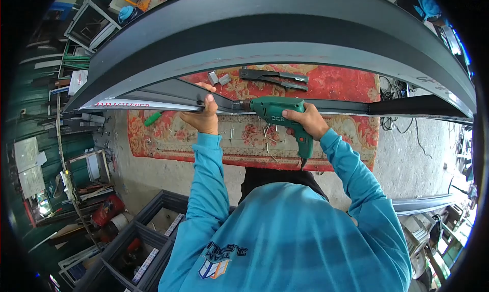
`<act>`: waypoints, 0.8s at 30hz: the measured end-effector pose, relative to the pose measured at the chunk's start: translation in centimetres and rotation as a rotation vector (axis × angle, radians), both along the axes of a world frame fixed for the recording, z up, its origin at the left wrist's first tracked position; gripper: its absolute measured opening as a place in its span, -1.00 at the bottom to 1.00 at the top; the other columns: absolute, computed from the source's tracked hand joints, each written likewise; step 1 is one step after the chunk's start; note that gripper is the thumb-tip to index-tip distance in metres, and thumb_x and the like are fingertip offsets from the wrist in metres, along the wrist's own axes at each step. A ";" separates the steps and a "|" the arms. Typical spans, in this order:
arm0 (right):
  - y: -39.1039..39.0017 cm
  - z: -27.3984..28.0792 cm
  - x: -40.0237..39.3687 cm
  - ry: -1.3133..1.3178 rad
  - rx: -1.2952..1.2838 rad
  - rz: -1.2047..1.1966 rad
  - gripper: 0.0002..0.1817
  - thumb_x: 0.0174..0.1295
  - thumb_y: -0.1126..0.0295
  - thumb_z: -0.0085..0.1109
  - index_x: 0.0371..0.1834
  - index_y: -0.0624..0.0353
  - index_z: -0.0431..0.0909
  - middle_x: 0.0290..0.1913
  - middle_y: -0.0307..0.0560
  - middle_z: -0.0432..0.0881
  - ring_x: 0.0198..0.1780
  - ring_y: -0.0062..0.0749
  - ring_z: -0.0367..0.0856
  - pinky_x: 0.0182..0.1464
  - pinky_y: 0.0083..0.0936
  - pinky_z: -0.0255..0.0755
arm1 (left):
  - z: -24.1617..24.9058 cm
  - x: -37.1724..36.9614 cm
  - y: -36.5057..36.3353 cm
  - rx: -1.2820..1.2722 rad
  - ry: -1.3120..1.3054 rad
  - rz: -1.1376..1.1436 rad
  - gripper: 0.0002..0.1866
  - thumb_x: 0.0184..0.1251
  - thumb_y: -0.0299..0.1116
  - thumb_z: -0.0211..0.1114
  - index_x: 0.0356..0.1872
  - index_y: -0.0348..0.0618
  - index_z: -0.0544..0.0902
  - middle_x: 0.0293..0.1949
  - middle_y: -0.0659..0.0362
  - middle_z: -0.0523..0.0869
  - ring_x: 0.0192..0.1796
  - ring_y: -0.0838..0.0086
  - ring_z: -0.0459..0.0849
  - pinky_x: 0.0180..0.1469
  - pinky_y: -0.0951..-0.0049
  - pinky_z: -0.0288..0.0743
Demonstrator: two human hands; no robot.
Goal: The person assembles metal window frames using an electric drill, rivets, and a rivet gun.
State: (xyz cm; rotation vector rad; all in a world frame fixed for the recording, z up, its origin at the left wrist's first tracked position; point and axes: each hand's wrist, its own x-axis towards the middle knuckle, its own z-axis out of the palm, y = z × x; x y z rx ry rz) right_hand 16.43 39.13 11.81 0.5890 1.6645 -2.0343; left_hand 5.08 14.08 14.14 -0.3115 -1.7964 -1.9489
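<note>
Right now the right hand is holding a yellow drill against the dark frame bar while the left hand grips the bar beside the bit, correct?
Not quite: the drill is green, not yellow, as the head view shows. The rest holds: the right hand holds it against the dark frame bar, and the left hand grips the bar beside the bit.

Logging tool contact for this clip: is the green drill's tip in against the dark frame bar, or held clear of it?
In against it. The green drill, gripped by the right hand, meets the dark frame bar beside the left hand.

Green drill (277, 113) lies level, nose against the dark aluminium profile (173, 94).
</note>
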 end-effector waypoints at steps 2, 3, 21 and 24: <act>-0.1 -0.1 -0.1 0.015 -0.031 -0.010 -0.44 0.12 0.20 0.42 -0.02 0.46 0.47 -0.27 0.04 0.64 -0.49 -0.40 0.66 -0.48 -0.52 0.62 | 0.0 -0.2 0.0 0.034 0.021 0.000 -0.52 -0.02 -0.17 0.51 -0.20 -0.31 0.56 -0.37 0.07 0.68 -0.33 0.39 0.68 -0.20 0.29 0.62; -0.1 -0.2 0.0 0.009 -0.034 -0.009 -0.44 0.12 0.20 0.42 -0.02 0.46 0.47 -0.27 0.04 0.64 -0.49 -0.40 0.66 -0.48 -0.52 0.62 | -0.1 -0.1 -0.1 0.031 0.016 0.000 -0.52 -0.02 -0.17 0.51 -0.20 -0.31 0.56 -0.37 0.07 0.68 -0.33 0.39 0.68 -0.20 0.29 0.62; 2.2 0.4 -4.5 -0.020 0.026 0.142 -0.46 0.12 0.18 0.33 0.01 0.44 0.50 -0.31 0.08 0.65 -0.58 -0.42 0.63 -0.55 -0.51 0.60 | 0.4 0.0 0.2 0.017 -0.012 -0.016 -0.52 -0.02 -0.16 0.51 -0.21 -0.27 0.53 -0.37 0.10 0.67 -0.33 0.40 0.66 -0.21 0.32 0.59; 2.0 0.9 -4.7 -0.001 0.094 0.191 -0.44 0.10 0.17 0.36 0.01 0.43 0.53 -0.29 0.05 0.65 -0.55 -0.43 0.63 -0.55 -0.50 0.60 | 0.3 -0.1 0.3 0.043 0.001 -0.026 -0.53 -0.03 -0.18 0.52 -0.20 -0.27 0.53 -0.37 0.10 0.67 -0.33 0.41 0.66 -0.21 0.32 0.60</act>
